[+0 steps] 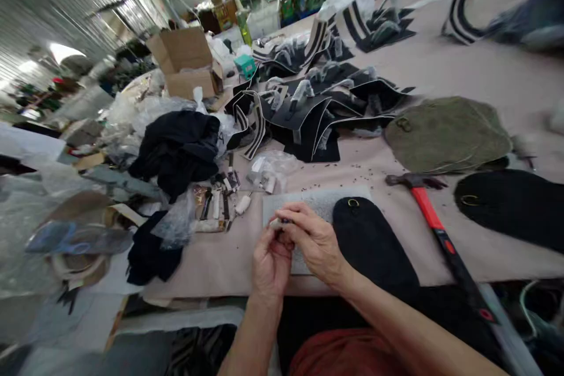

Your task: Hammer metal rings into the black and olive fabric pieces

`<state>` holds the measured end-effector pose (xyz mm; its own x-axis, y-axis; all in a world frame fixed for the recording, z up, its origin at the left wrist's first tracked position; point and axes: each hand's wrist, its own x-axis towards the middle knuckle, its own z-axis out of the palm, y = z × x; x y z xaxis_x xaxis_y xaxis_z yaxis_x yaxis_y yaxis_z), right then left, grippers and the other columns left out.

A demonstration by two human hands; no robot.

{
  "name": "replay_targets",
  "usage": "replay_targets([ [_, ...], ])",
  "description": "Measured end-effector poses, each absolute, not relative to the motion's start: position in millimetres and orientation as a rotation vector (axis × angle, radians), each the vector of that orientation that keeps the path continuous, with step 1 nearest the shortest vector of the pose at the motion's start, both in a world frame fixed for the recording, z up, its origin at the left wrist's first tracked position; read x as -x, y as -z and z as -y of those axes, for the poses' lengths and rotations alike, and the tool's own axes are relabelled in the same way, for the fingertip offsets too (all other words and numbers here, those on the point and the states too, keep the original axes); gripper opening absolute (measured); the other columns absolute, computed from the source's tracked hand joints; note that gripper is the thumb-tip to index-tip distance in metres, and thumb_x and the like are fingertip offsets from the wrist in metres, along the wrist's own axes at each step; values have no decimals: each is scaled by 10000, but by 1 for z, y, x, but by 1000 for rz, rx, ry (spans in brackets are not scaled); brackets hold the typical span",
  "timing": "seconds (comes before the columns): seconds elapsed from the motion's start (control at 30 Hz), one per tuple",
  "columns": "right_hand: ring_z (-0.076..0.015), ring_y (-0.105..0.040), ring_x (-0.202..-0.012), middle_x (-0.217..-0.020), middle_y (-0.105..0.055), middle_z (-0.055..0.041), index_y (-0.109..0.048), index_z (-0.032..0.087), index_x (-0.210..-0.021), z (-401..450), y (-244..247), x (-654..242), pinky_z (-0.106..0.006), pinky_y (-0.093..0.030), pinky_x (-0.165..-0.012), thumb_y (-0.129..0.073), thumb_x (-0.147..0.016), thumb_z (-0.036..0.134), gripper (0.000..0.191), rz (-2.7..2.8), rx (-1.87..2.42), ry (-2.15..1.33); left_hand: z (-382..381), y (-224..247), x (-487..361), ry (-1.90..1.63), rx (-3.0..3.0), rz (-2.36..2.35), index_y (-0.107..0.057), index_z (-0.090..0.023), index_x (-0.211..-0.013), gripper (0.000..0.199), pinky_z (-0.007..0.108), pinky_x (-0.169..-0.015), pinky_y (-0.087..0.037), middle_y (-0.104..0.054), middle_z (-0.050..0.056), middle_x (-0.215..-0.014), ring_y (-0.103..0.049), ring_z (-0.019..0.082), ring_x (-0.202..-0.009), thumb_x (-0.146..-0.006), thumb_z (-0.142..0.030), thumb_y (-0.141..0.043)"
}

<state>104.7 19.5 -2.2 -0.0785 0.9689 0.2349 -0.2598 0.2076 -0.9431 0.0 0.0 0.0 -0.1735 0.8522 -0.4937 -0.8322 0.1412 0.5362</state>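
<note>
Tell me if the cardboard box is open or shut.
Open. The cardboard box has a raised flap, and part of its inside shows.

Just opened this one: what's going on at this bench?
A person's left hand and right hand meet above a pale slab, fingers closed around a small object too blurred to identify. A black fabric piece with a metal ring lies partly on the slab. To the right, a red-and-black hammer lies untouched, near an olive fabric piece. Black panels with striped straps are heaped farther back.
</note>
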Motion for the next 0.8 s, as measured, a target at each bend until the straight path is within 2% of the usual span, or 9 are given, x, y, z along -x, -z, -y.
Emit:
replay_targets([
  [0.3, -202, -649, -1033, -1123, -688, -53, -784, 322, -1096, -19, 4, -113, -366, -552, -908, -625, -911, 247, 255, 1253, 796, -1261, 1, 7, 0, -1479, -90, -853, -745, -118, -815, 76, 174, -566, -505, -720, 48, -790, -625, 95, -623, -763, -96, -694],
  [0.4, -190, -651, -1015, -1119, -687, -47, -782, 329, -1100, -18, 6, -113, -342, -555, -882, -631, -900, 219, 274, 1252, 796, -1259, 1, 11, 1, -1469, -112, -843, -751, -109, -830, 87, 178, -554, -499, -716, 44, -788, -615, 95, -620, -746, -128, -741],
  [0.6, -166, -665, -948, -1151, -673, -60, -780, 310, -1111, -17, 11, -112, -266, -567, -734, -612, -903, 216, 284, 1262, 823, -1259, 2, 19, 2, -1438, -118, -842, -750, -105, -859, 162, 185, -563, -497, -711, 30, -778, -608, 93, -625, -723, -182, -792],
  [0.8, -172, -664, -1034, -1122, -703, -40, -780, 319, -1111, -17, 8, -114, -298, -552, -893, -612, -890, 200, 301, 1311, 847, -1188, 3, 24, 3, -1414, -39, -861, -741, -117, -843, 147, 191, -624, -516, -721, 30, -793, -637, 97, -665, -727, -189, -794],
])
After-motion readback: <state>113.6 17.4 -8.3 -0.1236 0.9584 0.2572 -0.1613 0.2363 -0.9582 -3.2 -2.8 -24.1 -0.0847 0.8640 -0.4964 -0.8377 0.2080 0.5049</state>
